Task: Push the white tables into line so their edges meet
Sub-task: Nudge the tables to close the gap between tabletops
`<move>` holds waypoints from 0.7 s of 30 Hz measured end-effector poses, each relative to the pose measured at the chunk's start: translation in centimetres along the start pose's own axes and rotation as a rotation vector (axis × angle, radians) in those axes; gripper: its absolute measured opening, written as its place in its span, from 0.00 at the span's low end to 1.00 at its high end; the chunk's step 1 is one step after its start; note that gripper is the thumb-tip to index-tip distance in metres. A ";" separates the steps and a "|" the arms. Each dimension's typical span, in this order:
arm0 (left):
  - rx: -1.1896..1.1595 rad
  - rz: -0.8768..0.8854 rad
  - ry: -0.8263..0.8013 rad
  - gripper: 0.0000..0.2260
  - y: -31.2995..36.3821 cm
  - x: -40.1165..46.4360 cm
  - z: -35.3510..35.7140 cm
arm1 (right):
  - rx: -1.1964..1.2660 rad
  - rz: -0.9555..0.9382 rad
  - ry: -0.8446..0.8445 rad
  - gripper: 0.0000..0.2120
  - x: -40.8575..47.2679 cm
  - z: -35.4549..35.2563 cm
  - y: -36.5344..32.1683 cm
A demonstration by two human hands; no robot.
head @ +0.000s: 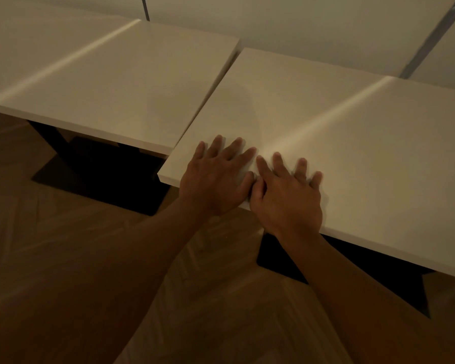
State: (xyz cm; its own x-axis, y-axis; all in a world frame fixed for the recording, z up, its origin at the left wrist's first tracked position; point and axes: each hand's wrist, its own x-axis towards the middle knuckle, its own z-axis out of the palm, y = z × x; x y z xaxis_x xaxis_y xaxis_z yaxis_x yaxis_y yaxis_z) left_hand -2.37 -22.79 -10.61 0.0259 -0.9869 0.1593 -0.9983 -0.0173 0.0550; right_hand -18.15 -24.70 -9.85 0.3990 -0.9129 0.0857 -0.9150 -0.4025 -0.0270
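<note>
Both hands lay flat on the near left corner of the right white table (326, 127), fingers straight and spread, gripping nothing. The left hand (216, 179) had its fingertips (237, 141) pointing toward the far side, its palm over the table's near edge. The right hand (284, 198) sat just beside it to the right, its thumb touching the left hand's thumb, its fingers fanned toward the far right. Bare forearms ran back from both wrists to the near bottom of the view.

That right table stood nearer than the left white table (116, 82). Their facing side edges lay close together with a thin dark seam between them; whether they touched I could not tell. The near edges did not line up: the right table's near left corner stuck out past the left table's near right corner, and its far left corner sat short of the left table's far corner. A bright streak of reflected light crossed each tabletop.

Dark bases (97, 174) showed under both tables on a wood floor (221, 298) laid in a herringbone pattern. A pale wall (313, 27) stood behind the tables.
</note>
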 end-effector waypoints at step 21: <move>0.007 0.020 0.009 0.30 -0.2 1.3 0.3 | -0.010 0.015 0.006 0.29 1.1 0.3 0.3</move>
State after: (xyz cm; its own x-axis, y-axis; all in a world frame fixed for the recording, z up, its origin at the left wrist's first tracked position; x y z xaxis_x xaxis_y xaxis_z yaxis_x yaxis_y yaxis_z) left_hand -2.16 -24.09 -10.72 0.0064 -0.9856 0.1692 -0.9990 0.0012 0.0450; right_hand -17.99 -25.89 -10.10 0.3854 -0.9182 0.0911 -0.9213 -0.3885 -0.0182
